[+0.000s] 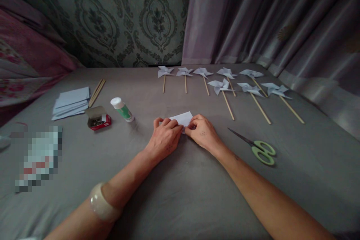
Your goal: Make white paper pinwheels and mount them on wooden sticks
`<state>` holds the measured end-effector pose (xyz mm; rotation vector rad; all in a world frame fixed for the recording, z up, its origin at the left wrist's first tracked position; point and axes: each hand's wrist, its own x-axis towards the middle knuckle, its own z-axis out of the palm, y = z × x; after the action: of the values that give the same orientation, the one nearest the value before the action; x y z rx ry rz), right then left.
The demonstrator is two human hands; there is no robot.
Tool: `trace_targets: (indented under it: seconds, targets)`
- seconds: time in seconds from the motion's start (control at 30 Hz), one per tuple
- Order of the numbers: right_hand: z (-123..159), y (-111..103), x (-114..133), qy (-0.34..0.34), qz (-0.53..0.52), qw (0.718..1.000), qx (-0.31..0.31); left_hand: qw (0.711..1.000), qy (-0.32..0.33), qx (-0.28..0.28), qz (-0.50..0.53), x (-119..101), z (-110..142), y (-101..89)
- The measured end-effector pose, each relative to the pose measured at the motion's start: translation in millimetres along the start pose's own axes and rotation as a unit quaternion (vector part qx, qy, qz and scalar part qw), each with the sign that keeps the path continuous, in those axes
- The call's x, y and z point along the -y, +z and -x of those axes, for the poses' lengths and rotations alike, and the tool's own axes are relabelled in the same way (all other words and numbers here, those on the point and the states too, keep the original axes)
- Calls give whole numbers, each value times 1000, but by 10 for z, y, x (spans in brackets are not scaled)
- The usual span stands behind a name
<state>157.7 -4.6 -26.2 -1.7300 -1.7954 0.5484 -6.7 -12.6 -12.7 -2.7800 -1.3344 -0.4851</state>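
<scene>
Head view: patterned wallpaper (159, 18) and a pale curtain (213, 15) stand behind the grey sheet (185, 183). White paper (182, 117) is located mid-sheet. My right hand (203, 131) pinches its right end between thumb and fingers; my left hand (167, 134) is closed on its left part. Paper pinwheels (221, 87) occupy the far edge, toward the right corner. Scissors (262, 153) lie toward the right edge.

Paper (181, 117) is white; pinwheels (221, 87), far, white on tan sticks (228, 107); scissors (254, 144), right, green-handled; glue stick (123, 110), left, green and white; box (103, 123), left, red; wallpaper (158, 18), far, grey-green, dark ornate medallions; curtain (219, 15) mauve
</scene>
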Motion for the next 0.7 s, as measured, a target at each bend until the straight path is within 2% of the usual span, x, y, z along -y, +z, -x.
trace_targets:
  seconds: [0.23,0.47,0.7]
  targets:
    - [-3,-22,-23,-2,-42,999,-9,1000,-15,-2,-24,-50,-17,-37]
    - [-53,-152,-117,7,-117,986,-118,1000,-13,-14,-14,-63,-61,-49]
    - [-60,-143,-165,5,-101,988,-119,999,6,-41,-14,-11,-44,13]
